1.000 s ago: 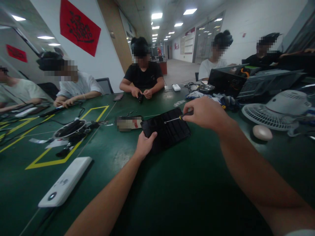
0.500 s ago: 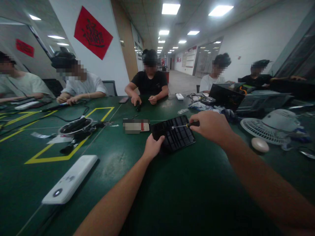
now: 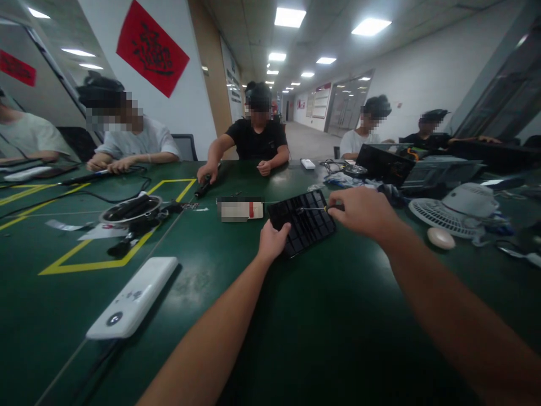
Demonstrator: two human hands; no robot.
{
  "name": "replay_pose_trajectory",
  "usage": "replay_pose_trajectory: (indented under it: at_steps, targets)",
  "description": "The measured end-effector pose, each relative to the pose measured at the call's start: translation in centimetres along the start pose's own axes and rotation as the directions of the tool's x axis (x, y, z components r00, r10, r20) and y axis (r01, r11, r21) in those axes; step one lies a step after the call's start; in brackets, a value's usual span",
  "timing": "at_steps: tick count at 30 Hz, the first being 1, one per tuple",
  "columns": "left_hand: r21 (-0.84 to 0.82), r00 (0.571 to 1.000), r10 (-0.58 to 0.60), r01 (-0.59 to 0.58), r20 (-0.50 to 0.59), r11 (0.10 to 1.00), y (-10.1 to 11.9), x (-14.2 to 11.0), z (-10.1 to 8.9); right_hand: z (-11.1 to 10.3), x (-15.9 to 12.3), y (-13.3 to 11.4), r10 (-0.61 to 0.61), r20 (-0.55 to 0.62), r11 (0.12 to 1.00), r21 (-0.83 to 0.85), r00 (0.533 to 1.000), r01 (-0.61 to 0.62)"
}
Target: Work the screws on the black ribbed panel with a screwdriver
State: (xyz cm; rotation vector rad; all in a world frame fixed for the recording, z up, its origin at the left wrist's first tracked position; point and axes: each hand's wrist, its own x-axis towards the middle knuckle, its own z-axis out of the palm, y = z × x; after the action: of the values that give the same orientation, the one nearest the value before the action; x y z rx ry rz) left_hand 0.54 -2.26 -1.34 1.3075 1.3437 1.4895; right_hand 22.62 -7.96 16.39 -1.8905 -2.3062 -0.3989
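A black plastic tray with many small compartments (image 3: pixel 310 234) is tilted over the green table. My left hand (image 3: pixel 274 241) grips its left edge, thumb on top. In my right hand (image 3: pixel 366 213) is a screwdriver (image 3: pixel 335 208) with a dark, yellow-banded handle, held closed in the fingers at the tray's right side. Its thin metal shaft points left across the compartments. Something small and pale is at the tip, too small to make out. Just left of the tray lies a small cardboard box (image 3: pixel 240 211) with a red band.
On the left lie a white power bank-like device (image 3: pixel 133 299), a round metal dish (image 3: pixel 131 210) with dark items, and cables. A white fan (image 3: pixel 460 208), a pale oval object (image 3: pixel 440 238) and computer parts (image 3: pixel 448 172) crowd the right. Several co-workers sit around the table.
My view has shifted slightly, and both hands still hold the tray and screwdriver in much the same pose. The person opposite has moved a hand with a dark object leftward.
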Motion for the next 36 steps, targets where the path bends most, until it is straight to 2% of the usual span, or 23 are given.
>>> replay_pose_trajectory:
  at_steps: [8,13,17,23,27,36]
  targets:
    - [0.037,1.000,0.017,-0.017,0.004,0.999,0.1,0.6,0.3,-0.9,1.1,-0.1,-0.015,0.026,1.000,-0.007,1.000,0.015]
    - [-0.018,1.000,-0.011,0.011,0.024,1.000,0.3,0.8,0.2,-1.2,0.6,-0.9,-0.054,-0.008,0.997,-0.054,0.999,0.053]
    - [-0.008,1.000,-0.012,0.012,0.008,1.000,0.4,0.9,0.2,-1.0,0.0,-0.9,-0.046,-0.024,0.999,-0.011,0.999,0.045]
    - [-0.001,0.999,-0.047,0.047,-0.022,0.999,1.2,0.6,-0.1,-0.3,0.1,0.5,-0.030,-0.020,0.995,0.092,0.999,0.032]
    - [0.045,0.996,-0.070,0.073,-0.062,0.996,1.6,0.4,-0.5,-0.1,1.1,1.4,-0.029,0.033,0.987,0.158,0.999,0.023]
    - [0.052,0.986,-0.089,0.097,-0.138,0.994,1.5,0.2,-1.5,1.1,2.9,3.9,-0.125,0.143,0.948,0.308,0.982,0.075]
